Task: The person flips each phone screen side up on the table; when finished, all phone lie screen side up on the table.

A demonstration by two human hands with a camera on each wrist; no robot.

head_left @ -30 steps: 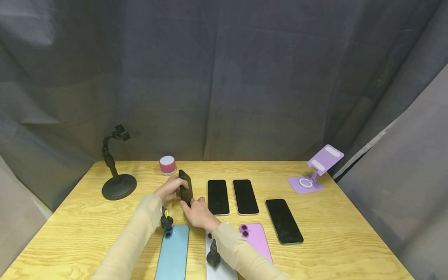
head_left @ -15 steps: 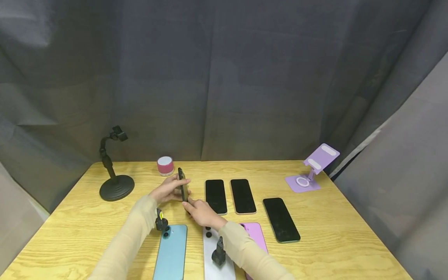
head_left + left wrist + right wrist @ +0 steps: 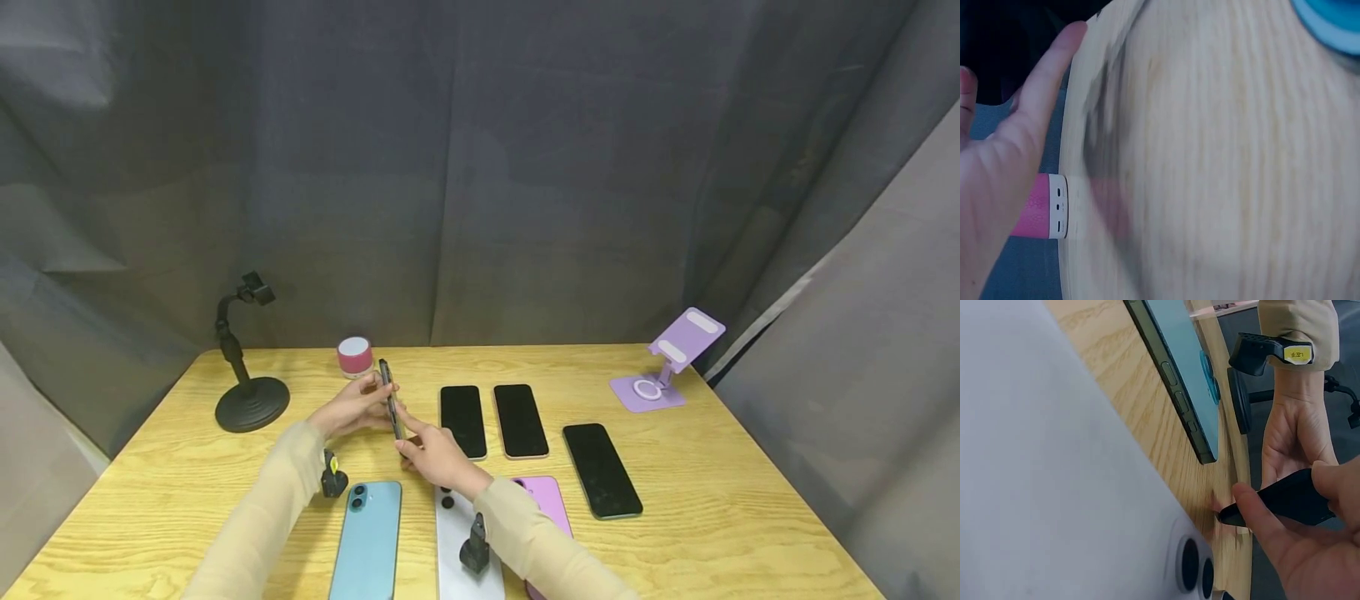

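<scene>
Both hands hold a dark phone (image 3: 390, 400) up on edge, seen nearly side-on in the head view. My left hand (image 3: 354, 408) grips its upper part from the left. My right hand (image 3: 439, 457) pinches its lower end from the right. In the right wrist view, the thumb and a finger of my right hand (image 3: 1310, 550) lie on either side of the black phone (image 3: 1291, 499), with my left hand (image 3: 1297, 434) behind it. The left wrist view has my left hand (image 3: 1004, 162) beside a black shape at the top left.
Three phones lie face down in front: light blue (image 3: 367, 542), white (image 3: 465, 575) and pink (image 3: 551, 500). Three black-screened phones (image 3: 462, 421) lie face up to the right. A black holder (image 3: 251, 404), a pink speaker (image 3: 355, 357) and a purple stand (image 3: 686, 340) stand farther back.
The dark phone has turned from showing its broad face to nearly edge-on. My right hand has moved slightly to the right, and my left hand a little to the left.
</scene>
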